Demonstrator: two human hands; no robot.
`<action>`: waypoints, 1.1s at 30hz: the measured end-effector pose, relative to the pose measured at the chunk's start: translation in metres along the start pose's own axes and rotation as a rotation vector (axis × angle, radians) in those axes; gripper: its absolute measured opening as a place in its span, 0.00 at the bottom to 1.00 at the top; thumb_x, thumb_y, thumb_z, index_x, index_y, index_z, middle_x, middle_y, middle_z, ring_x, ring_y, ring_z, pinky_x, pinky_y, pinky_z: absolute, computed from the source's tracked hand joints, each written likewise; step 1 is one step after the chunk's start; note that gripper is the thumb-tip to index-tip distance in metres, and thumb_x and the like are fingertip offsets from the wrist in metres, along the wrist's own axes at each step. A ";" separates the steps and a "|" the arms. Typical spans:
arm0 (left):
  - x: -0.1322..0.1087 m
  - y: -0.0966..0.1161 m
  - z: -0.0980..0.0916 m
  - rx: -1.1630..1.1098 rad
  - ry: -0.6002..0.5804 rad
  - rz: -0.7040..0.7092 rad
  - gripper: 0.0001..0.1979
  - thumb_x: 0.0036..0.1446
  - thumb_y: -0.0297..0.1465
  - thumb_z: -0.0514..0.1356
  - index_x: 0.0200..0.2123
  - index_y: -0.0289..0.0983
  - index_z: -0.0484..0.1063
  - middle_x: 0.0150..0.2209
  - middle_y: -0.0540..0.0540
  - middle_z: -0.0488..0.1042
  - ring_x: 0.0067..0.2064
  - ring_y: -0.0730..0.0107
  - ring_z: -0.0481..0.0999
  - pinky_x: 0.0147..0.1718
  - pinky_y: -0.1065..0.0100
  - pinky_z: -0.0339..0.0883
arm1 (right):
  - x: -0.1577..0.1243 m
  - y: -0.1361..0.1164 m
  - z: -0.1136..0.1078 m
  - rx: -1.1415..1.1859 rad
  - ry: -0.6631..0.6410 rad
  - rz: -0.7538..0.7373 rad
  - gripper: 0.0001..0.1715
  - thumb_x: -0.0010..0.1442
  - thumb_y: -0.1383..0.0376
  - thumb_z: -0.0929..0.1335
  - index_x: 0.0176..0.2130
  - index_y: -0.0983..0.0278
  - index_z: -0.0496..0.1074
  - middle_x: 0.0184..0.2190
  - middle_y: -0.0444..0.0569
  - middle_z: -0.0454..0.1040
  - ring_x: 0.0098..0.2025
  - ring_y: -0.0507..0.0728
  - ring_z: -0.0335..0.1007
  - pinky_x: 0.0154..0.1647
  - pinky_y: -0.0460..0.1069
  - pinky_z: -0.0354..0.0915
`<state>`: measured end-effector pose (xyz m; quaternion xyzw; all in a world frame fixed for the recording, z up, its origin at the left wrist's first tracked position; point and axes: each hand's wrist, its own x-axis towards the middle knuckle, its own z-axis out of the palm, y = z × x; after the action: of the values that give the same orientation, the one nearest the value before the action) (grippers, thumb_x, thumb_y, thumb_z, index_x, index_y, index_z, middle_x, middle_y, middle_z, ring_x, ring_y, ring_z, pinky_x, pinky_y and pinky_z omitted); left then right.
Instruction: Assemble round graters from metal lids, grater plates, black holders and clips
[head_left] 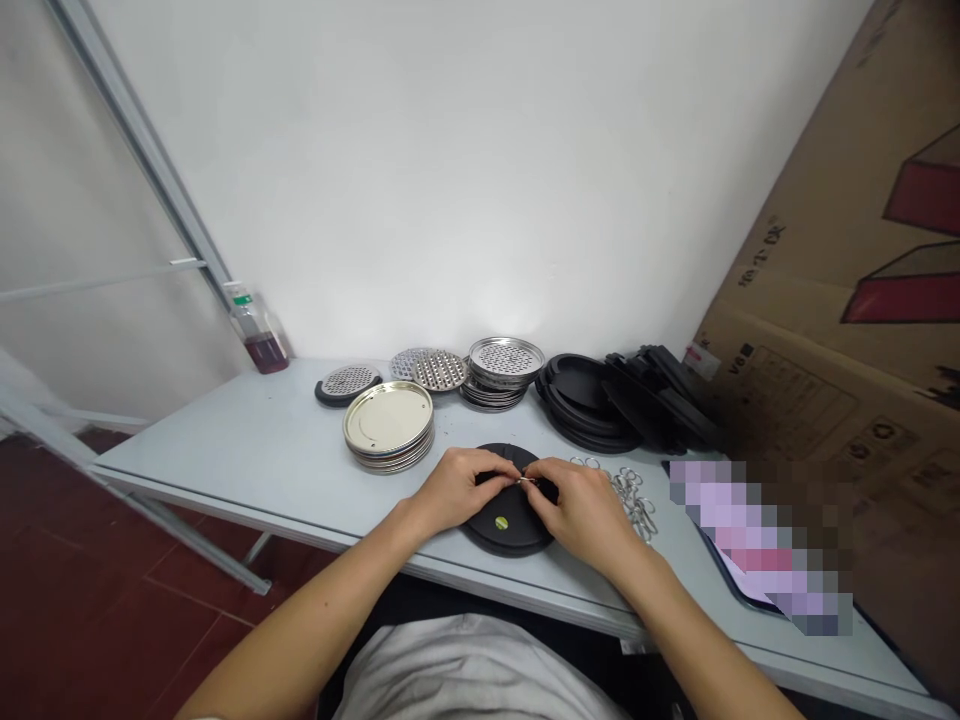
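Note:
My left hand (pixel 469 490) and my right hand (pixel 581 505) meet over a round black disc (pixel 506 540) near the table's front edge. Fingertips of both pinch a small shiny metal piece (pixel 526 480), mostly hidden by the fingers. The disc carries a small yellow-green round sticker (pixel 502 523) and lies flat on the table. Just right of my right hand is a loose pile of metal rings (pixel 634 495). Left of the disc stands a stack of round, pale gold metal plates (pixel 388 420).
Behind are perforated grater discs (pixel 506 358), a black-rimmed grater (pixel 349 382) and stacked black round parts (pixel 581 395). A bottle of dark red liquid (pixel 262 340) stands at the table's (pixel 225 450) back left. A pixelated phone-like device (pixel 757 560) and large cardboard box (pixel 810 380) occupy the right.

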<state>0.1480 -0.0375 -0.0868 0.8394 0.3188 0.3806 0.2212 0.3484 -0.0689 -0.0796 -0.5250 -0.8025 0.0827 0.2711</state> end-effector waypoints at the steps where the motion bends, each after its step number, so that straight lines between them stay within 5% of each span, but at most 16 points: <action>1: -0.001 0.002 0.000 0.001 -0.001 -0.006 0.08 0.61 0.27 0.62 0.40 0.40 0.81 0.39 0.48 0.83 0.41 0.66 0.82 0.45 0.68 0.73 | 0.000 0.000 -0.002 0.004 -0.008 -0.011 0.11 0.62 0.65 0.65 0.37 0.59 0.77 0.34 0.47 0.82 0.36 0.60 0.77 0.36 0.51 0.63; 12: -0.013 0.020 -0.005 0.029 -0.016 -0.015 0.09 0.61 0.25 0.61 0.40 0.41 0.81 0.38 0.49 0.83 0.39 0.68 0.82 0.42 0.70 0.72 | -0.004 0.001 -0.016 0.204 -0.076 -0.115 0.12 0.55 0.71 0.66 0.35 0.58 0.78 0.35 0.45 0.81 0.36 0.57 0.76 0.41 0.50 0.67; 24: 0.012 -0.002 -0.003 0.194 0.137 -0.047 0.07 0.61 0.26 0.62 0.39 0.40 0.80 0.38 0.48 0.83 0.41 0.63 0.80 0.45 0.63 0.71 | 0.012 0.006 0.009 0.182 0.138 -0.045 0.12 0.61 0.69 0.64 0.41 0.63 0.77 0.36 0.50 0.79 0.35 0.57 0.75 0.40 0.51 0.68; 33: 0.015 -0.013 0.000 0.256 0.153 -0.080 0.08 0.59 0.23 0.62 0.38 0.40 0.79 0.38 0.48 0.82 0.42 0.63 0.79 0.45 0.62 0.70 | 0.027 0.005 0.018 0.100 0.104 0.001 0.12 0.61 0.71 0.64 0.39 0.64 0.78 0.35 0.51 0.79 0.33 0.56 0.74 0.40 0.51 0.67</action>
<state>0.1511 -0.0186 -0.0875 0.8160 0.4138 0.3905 0.1022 0.3348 -0.0403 -0.0874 -0.5147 -0.7820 0.0955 0.3383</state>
